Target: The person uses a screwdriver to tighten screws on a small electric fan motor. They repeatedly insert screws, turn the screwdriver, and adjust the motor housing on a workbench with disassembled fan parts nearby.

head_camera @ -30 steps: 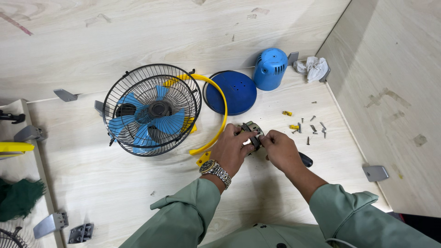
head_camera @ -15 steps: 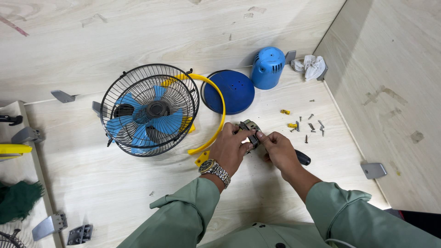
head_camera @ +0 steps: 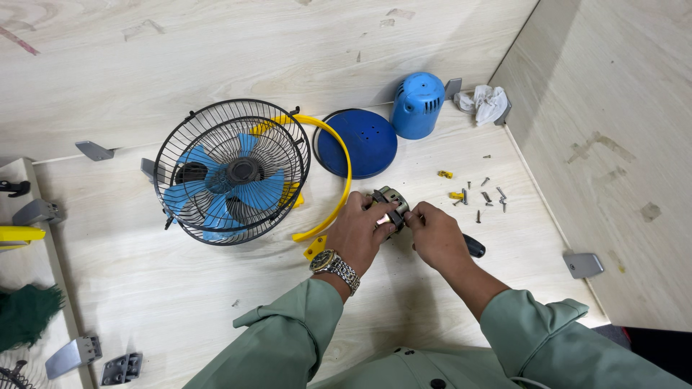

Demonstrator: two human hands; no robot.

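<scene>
fan (head_camera: 231,173) left, screws (head_camera: 484,196) right

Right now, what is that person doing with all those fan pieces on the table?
A person in green sleeves holds a small metal fan motor over the pale wooden table. The left hand, with a wristwatch, grips it, and the right hand pinches at its side. The black wire cage with blue blades lies to the left. A blue round cover, a blue motor housing and loose screws lie nearby.
</scene>
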